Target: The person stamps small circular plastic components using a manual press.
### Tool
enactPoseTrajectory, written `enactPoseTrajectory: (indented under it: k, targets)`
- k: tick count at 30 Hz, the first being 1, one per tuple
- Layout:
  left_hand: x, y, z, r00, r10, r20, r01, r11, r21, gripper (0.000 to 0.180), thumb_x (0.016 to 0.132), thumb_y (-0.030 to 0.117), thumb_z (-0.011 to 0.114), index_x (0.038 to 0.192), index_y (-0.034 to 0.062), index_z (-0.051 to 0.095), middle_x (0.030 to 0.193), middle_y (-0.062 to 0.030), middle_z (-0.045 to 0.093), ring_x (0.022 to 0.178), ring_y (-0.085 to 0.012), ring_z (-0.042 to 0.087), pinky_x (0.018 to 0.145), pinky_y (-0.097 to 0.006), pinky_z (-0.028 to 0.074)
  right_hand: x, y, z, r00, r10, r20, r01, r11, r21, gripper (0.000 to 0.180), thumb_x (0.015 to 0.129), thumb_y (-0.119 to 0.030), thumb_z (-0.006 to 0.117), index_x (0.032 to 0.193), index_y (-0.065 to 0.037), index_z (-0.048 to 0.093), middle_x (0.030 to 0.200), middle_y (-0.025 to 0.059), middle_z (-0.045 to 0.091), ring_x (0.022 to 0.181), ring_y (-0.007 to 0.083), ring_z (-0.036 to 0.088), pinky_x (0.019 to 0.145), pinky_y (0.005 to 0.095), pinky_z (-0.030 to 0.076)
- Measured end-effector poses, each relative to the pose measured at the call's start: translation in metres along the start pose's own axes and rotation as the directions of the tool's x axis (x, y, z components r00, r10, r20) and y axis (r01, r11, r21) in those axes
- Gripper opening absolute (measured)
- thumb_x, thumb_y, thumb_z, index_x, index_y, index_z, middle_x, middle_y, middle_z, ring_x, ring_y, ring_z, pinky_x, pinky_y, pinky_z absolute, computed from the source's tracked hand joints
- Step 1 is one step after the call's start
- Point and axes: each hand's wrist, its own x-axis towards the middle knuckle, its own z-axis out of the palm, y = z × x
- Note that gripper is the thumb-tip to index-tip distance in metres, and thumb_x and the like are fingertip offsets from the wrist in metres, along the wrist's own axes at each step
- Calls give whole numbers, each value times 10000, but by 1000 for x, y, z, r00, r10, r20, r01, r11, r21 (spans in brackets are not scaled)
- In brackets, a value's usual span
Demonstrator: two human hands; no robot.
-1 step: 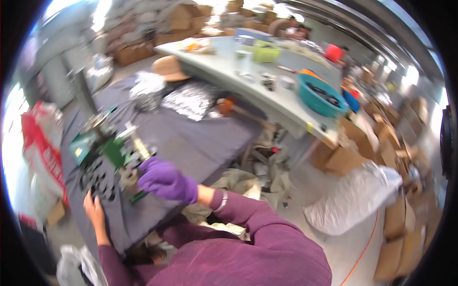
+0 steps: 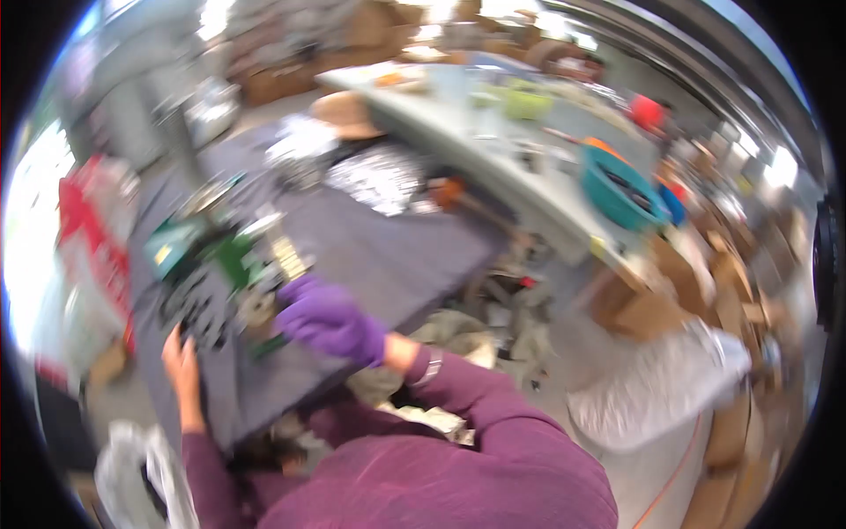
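The left hand [image 2: 182, 372] is bare and rests at the near left part of the cloth-covered bench [image 2: 414, 238], its thumb and a finger pointing away from the body with a slight gap between them. Just beyond and to the right of these fingers lies a loose spread of small black pieces [image 2: 209, 333]; the nearest ones sit right by the fingertips, but blur hides whether any piece is pinched, so I cannot tell if these fingers have hold of one.

The right hand [image 2: 330, 324] wears a purple glove, its fingers curled inward rather than spread. Their upper edge meets the lower end of a yellowish bar [image 2: 288, 257], which slants up and to the left from the glove — whether the fingers close around it or only touch it, I cannot tell. The green machine [image 2: 233, 261] stands left of the gloved fingers and beyond the bare ones, with the black pieces at its near side. A pale round part [image 2: 256, 309] shows just left of the glove, and a narrow green piece [image 2: 267, 346] is below it.

Farther back on the same bench lie a crumpled silvery bag [image 2: 379, 179] and a tan hat [image 2: 346, 115]. On a long pale bench [image 2: 441, 122] behind, a teal basin [image 2: 608, 209] holds dark items.
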Motion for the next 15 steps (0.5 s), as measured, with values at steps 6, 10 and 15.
enactPoseTrajectory:
  k: [6,10,15]
  targets:
    - [15,22,4,967,-81,-239,48,989,-143,254,857,82,546,1071,10,663,1028,-167,671,998,-287,643,897,-374,485,-4,-12,-16,992,126,20,-121,979,-163,136,804,-11,524,854,-2,651,656,41,598,665,162,551,959,418,433]
    - [-17,32,-28,965,-161,-206,150,986,-66,175,820,50,569,954,22,679,895,-124,681,865,-265,659,800,-359,515,-2,0,-4,994,105,14,-103,990,-93,152,846,-62,508,874,11,638,639,42,581,628,143,499,956,459,420]
    - [-39,63,-22,991,-112,-78,135,888,439,320,751,267,729,965,42,653,980,-126,619,991,-310,569,826,-430,484,-4,-4,1,994,105,23,-103,991,-88,160,866,-86,516,873,18,638,615,36,567,640,152,511,961,458,419]
